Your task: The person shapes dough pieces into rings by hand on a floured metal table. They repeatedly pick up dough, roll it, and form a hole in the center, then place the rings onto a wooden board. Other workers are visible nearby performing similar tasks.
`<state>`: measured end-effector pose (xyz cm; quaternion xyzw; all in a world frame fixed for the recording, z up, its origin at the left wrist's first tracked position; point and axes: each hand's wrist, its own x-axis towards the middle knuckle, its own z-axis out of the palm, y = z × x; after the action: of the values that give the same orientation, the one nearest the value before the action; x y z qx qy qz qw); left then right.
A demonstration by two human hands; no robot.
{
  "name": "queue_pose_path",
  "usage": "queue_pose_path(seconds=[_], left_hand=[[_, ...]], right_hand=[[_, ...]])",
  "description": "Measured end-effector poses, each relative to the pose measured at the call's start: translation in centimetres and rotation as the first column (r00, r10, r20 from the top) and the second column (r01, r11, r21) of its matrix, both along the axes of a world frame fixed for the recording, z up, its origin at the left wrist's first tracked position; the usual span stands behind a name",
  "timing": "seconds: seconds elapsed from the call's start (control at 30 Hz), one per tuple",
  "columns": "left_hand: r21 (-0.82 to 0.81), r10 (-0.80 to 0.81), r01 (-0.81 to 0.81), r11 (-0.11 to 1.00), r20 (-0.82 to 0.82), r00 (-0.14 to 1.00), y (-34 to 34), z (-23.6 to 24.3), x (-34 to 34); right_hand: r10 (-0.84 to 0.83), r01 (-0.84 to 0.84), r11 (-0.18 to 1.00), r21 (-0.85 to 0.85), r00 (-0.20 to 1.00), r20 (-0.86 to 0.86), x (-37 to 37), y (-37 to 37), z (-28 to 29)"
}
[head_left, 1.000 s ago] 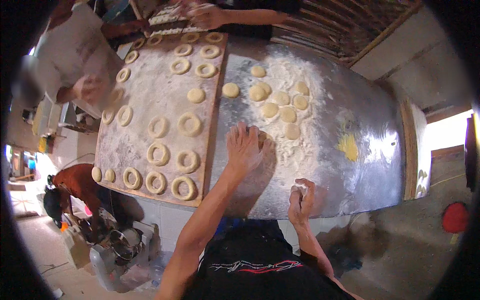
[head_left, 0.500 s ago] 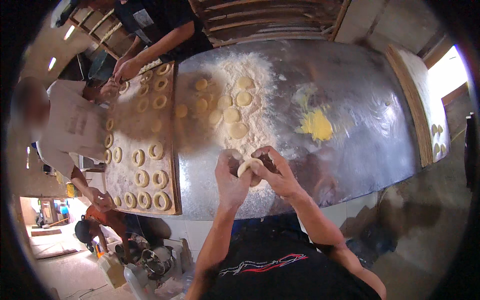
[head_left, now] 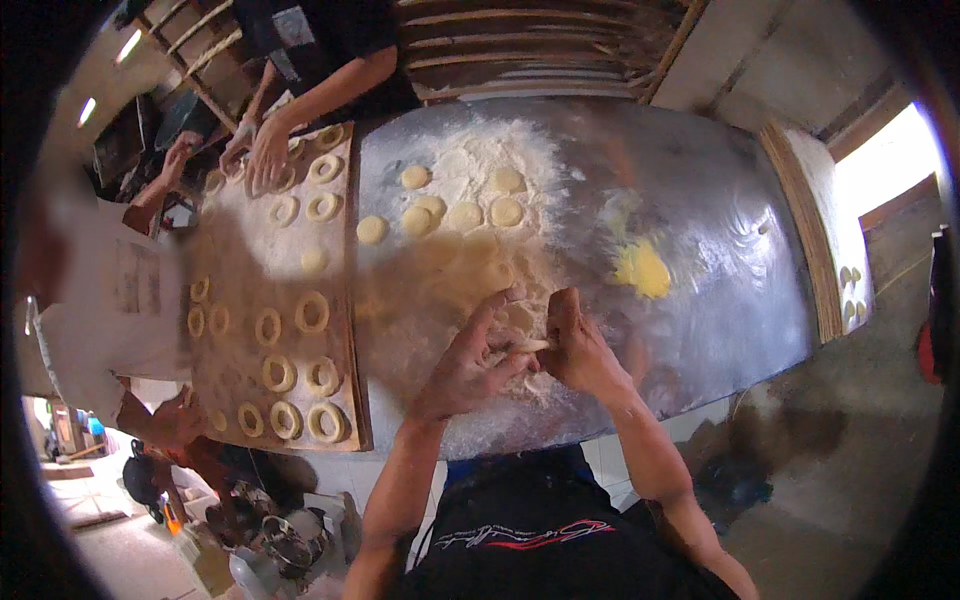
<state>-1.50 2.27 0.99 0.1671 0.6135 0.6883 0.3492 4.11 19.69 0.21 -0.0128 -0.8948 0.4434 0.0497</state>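
Observation:
Over the floured part of the metal table, my left hand [head_left: 468, 362] and my right hand [head_left: 583, 350] come together around a piece of dough [head_left: 530, 346]. It appears nearly edge-on, pale and thin, pinched between the fingers of both hands. Whether it has a hole is hidden from this side. Just beyond my hands, loose flour [head_left: 545, 155] covers the table, and several flat dough rounds lie on it, among them one dough round [head_left: 506, 211] and another dough round [head_left: 372, 229] nearer the board.
At left, a floured wooden board [head_left: 355, 400] carries rows of dough rings [head_left: 325, 422]. A co-worker's hands [head_left: 262, 160] work at its far end; another person in a light shirt [head_left: 110, 290] stands beside it. A yellow smear [head_left: 642, 268] marks the table. Stacked boards [head_left: 800, 220] stand at right.
The dough between my hands has turned from showing its ring-like curve to nearly edge-on. The far co-worker's hands have moved over the board. The view has shifted slightly.

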Motion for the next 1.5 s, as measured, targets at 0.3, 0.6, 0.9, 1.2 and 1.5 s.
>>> queue_pose_path(seconds=[0.3,0.6,0.9,1.2,1.5], left_hand=[[0.100,0.636,-0.805,0.585,-0.673,0.379,4.2,-2.7,3.5],[0.187,0.736,-0.810,0.555,-0.565,0.374,2.6,-0.8,8.6],[0.475,0.727,-0.551,0.686,-0.414,0.548,-5.4,-1.1,10.2],[0.535,0.442,-0.623,0.571,-0.840,-0.316,-17.8,-1.8,7.5],[0.275,0.419,-0.889,0.366,-0.902,-0.106,-29.5,-1.9,3.2]], right_hand=[[0.184,0.129,0.347,-0.929,0.962,0.202,3.5,-2.8,-0.4],[0.343,-0.120,0.343,-0.932,0.939,0.006,5.2,-2.4,-0.3],[0.558,-0.043,0.226,-0.973,0.824,0.093,4.9,-8.5,0.0],[0.665,-0.224,0.429,-0.875,0.734,0.138,0.1,-21.8,1.7],[0.687,-0.280,0.477,-0.833,0.710,0.154,-6.3,-35.8,1.7]])
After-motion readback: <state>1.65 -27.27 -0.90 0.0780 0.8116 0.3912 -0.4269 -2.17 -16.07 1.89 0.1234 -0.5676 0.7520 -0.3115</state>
